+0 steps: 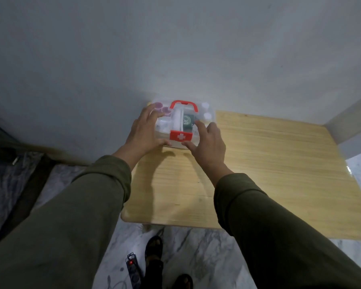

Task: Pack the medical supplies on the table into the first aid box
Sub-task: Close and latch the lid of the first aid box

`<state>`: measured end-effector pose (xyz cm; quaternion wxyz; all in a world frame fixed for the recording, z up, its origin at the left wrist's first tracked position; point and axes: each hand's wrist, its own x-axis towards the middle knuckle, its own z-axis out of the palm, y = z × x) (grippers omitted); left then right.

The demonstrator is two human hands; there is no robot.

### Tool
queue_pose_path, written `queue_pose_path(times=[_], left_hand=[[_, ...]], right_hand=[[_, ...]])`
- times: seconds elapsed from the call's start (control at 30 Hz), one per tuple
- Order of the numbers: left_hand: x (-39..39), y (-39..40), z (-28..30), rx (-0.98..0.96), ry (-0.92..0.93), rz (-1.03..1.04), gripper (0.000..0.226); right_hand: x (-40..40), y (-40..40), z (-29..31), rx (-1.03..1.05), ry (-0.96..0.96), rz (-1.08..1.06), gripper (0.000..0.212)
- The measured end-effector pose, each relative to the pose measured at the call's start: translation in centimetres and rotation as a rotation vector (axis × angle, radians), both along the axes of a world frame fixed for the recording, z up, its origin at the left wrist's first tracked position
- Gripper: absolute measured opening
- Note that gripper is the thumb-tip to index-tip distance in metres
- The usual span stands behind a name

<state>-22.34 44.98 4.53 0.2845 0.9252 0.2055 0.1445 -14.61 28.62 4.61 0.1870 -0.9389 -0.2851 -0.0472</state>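
Both sleeves [81, 215] reach to the first aid box [180, 122], red-cross latch [180, 136].

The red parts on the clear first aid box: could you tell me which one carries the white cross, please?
The red latch on the near face, between both hands; the red handle on top is plain.

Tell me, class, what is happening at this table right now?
A person in olive sleeves has both hands on a clear first aid box at the far left corner of a wooden table, against the wall. The left hand holds its left side and the right hand its right front. The lid with the red handle looks shut, and bottles and packets show inside. No loose supplies are visible on the table.
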Motion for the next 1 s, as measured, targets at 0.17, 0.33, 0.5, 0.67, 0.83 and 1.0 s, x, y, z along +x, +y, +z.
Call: queue_pose_path(times=[0.17,0.33,0.5,0.67,0.83,1.0], left_hand=[[2.0,0.9,-0.9,0.058,0.042,-0.011,0.096],[3.4,1.7,-2.1,0.147,0.151,-0.054,0.102],[5.3,2.8,-1.7,0.125,0.166,-0.068,0.101],[6.9,3.9,-1.7,0.124,0.168,-0.086,0.100],[8.1,4.6,-1.2,0.113,0.182,-0.091,0.098],[9.0,5.3,-0.9,0.115,0.212,-0.114,0.099]], right_hand=[[1.3,0.8,-0.6,-0.197,-0.131,0.029,0.080],[2.9,1.6,-1.2,-0.221,-0.046,0.047,0.079],[5.3,2.9,-1.4,-0.182,-0.034,0.067,0.077],[7.5,4.0,-1.9,-0.167,-0.022,0.071,0.076],[8.3,4.8,-1.5,-0.188,-0.021,0.062,0.077],[9.4,5.2,-1.5,-0.227,-0.016,0.084,0.081]])
